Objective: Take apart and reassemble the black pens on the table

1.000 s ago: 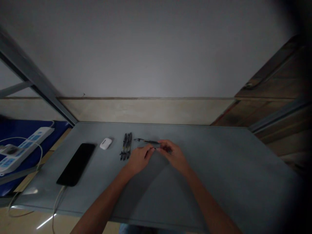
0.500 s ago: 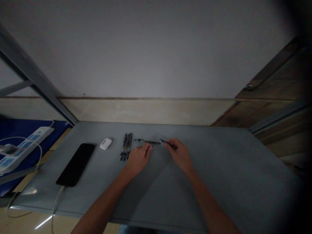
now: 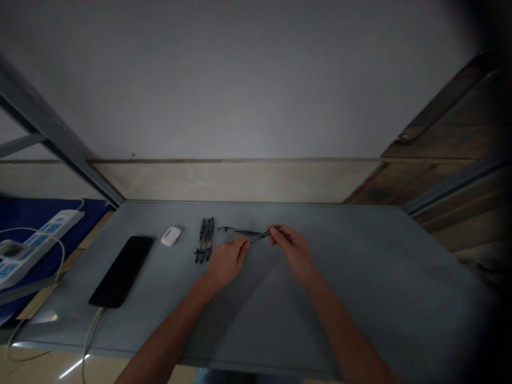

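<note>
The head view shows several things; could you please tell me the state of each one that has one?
Pen piece: held, slanting between both hands.
Left hand: pinching its left end.
Right hand: pinching its right end.
Loose pen: lying on the table.
Pen row: lying side by side.
Phone: unlit, cable attached.
Case: seemingly shut.
Power strip: seemingly with a charger in.

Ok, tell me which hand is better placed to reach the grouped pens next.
Probably the left hand: it sits beside the grouped pens, while the right hand is farther across. Both seem to pinch a slim pen piece, so the left may need freeing first.
</note>
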`<state>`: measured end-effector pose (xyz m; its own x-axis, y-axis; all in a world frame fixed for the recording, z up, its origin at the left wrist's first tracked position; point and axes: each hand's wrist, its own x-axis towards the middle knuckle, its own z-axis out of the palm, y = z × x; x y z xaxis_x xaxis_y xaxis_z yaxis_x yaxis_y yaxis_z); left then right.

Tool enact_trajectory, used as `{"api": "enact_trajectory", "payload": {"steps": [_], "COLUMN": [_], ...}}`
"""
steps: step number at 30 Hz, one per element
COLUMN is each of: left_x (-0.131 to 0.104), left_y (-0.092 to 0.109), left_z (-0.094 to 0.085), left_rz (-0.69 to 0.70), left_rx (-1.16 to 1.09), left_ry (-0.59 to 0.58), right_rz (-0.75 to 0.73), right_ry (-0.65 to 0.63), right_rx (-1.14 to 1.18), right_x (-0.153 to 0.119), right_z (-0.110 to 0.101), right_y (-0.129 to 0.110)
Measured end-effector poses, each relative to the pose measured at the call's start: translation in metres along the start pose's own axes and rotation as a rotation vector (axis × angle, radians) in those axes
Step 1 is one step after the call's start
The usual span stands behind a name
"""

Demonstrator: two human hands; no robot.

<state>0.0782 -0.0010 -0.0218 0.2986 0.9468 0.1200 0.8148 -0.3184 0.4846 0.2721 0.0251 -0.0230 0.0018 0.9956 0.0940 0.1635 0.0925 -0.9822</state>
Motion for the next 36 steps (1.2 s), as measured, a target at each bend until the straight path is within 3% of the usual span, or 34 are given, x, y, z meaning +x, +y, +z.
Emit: {"api": "enact_trajectory", "payload": {"steps": [10,15,23,26,32,36], "left_x": [-0.003,-0.003,-0.003,-0.002,-0.001,-0.002], "left_y": [0.003,0.002,0.004,0.003,0.002,0.002], "left_z": [0.002,0.004,0.003,0.002,0.001,0.001], "left_rz": [0.055,0.083,0.111,0.153,0.111,0.163], "left_rx": [-0.047,-0.003,-0.065,-0.089,-0.052,-0.088], "left_ry": [-0.009,-0.025,-0.052,-0.074,-0.056,-0.074], "right_rz": [0.066,0.005,-0.085,-0.064,-0.136,-0.089], "right_ry": [-0.261,-0.364,-0.301,-0.274,-0.296,-0.285], "right_rx": [0.087,0.008,-0.292,-0.303,-0.248,-0.325], "right_x": [-0.009,-0.011,-0.013,-0.014,-0.013,-0.013], "right_z": [0.016,0.016,0.015,0.015,0.013,0.013], "right_y": [0.002,-0.001,0.002,0.000,-0.006,-0.002]}}
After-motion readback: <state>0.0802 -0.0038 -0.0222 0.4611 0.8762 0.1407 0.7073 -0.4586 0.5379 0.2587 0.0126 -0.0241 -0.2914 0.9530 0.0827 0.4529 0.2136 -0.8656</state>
